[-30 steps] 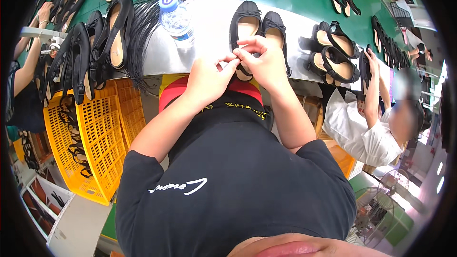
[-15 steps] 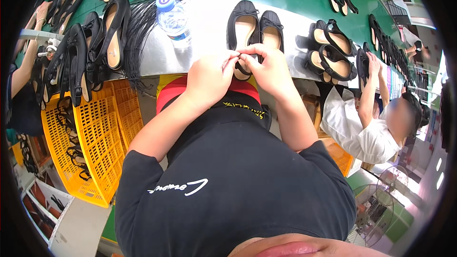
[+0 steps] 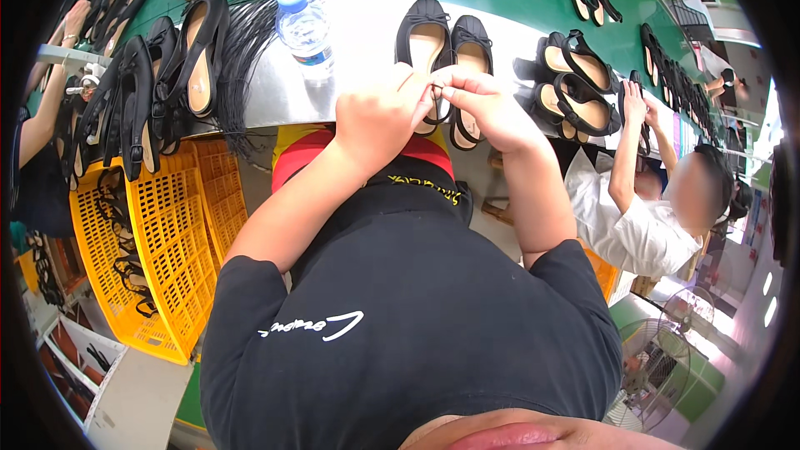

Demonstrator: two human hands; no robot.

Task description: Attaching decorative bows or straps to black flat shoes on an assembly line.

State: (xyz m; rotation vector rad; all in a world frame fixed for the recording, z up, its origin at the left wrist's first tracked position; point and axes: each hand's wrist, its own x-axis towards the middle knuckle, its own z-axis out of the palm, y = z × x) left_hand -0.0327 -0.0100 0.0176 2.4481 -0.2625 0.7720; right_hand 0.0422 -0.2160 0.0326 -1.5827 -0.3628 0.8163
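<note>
A pair of black ballet-style shoes with bows and beige insoles lies before me at the table edge: the left shoe (image 3: 423, 31) and the right shoe (image 3: 472, 50). Over their rear halves my left hand (image 3: 375, 117) and my right hand (image 3: 487, 108) meet, both with fingers pinched together. Between the fingertips shows a thin dark strip (image 3: 437, 86), held by both hands; whether it belongs to a shoe I cannot tell. My fingers cover part of the left shoe's insole and heel.
Left of the shoes stand a water bottle (image 3: 303, 29) and a bundle of black cords (image 3: 242, 50). More black shoes (image 3: 200, 50) lie farther left, with strapped sandals (image 3: 583, 100) to the right. A yellow crate (image 3: 171, 258) sits below left. Co-workers are at both sides.
Both hands have shifted slightly to the right, and the dark strip now shows between the fingertips. More of the right shoe's heel is visible. The co-worker at right has moved their arms.
</note>
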